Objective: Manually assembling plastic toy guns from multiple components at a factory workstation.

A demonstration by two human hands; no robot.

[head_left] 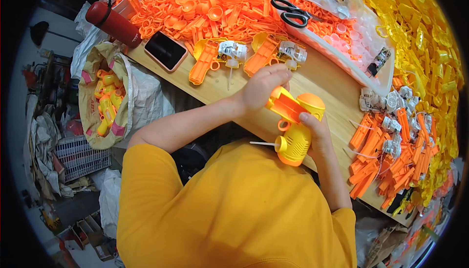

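Observation:
In my right hand (317,130) is a yellow and orange toy gun (297,143), with the thumb lying over its side. Its orange handle, hollow on the side I see, points up and left, and a thin white stick juts out from its round yellow part. My left hand (266,86) is beside the handle's end with its fingers curled; whatever they hold is hidden. Just beyond it on the table lie two opened toy gun halves, one on the left (205,63) and one on the right (264,55), each with a white motor unit.
Loose orange parts (195,9) heap along the back, yellow parts (415,38) at the right. Black scissors (291,13) rest on a tray (337,65). Orange handles with motors (391,146) pile at right. A phone (166,51), red bottle (113,23) and sack of toy guns (105,102) stand left.

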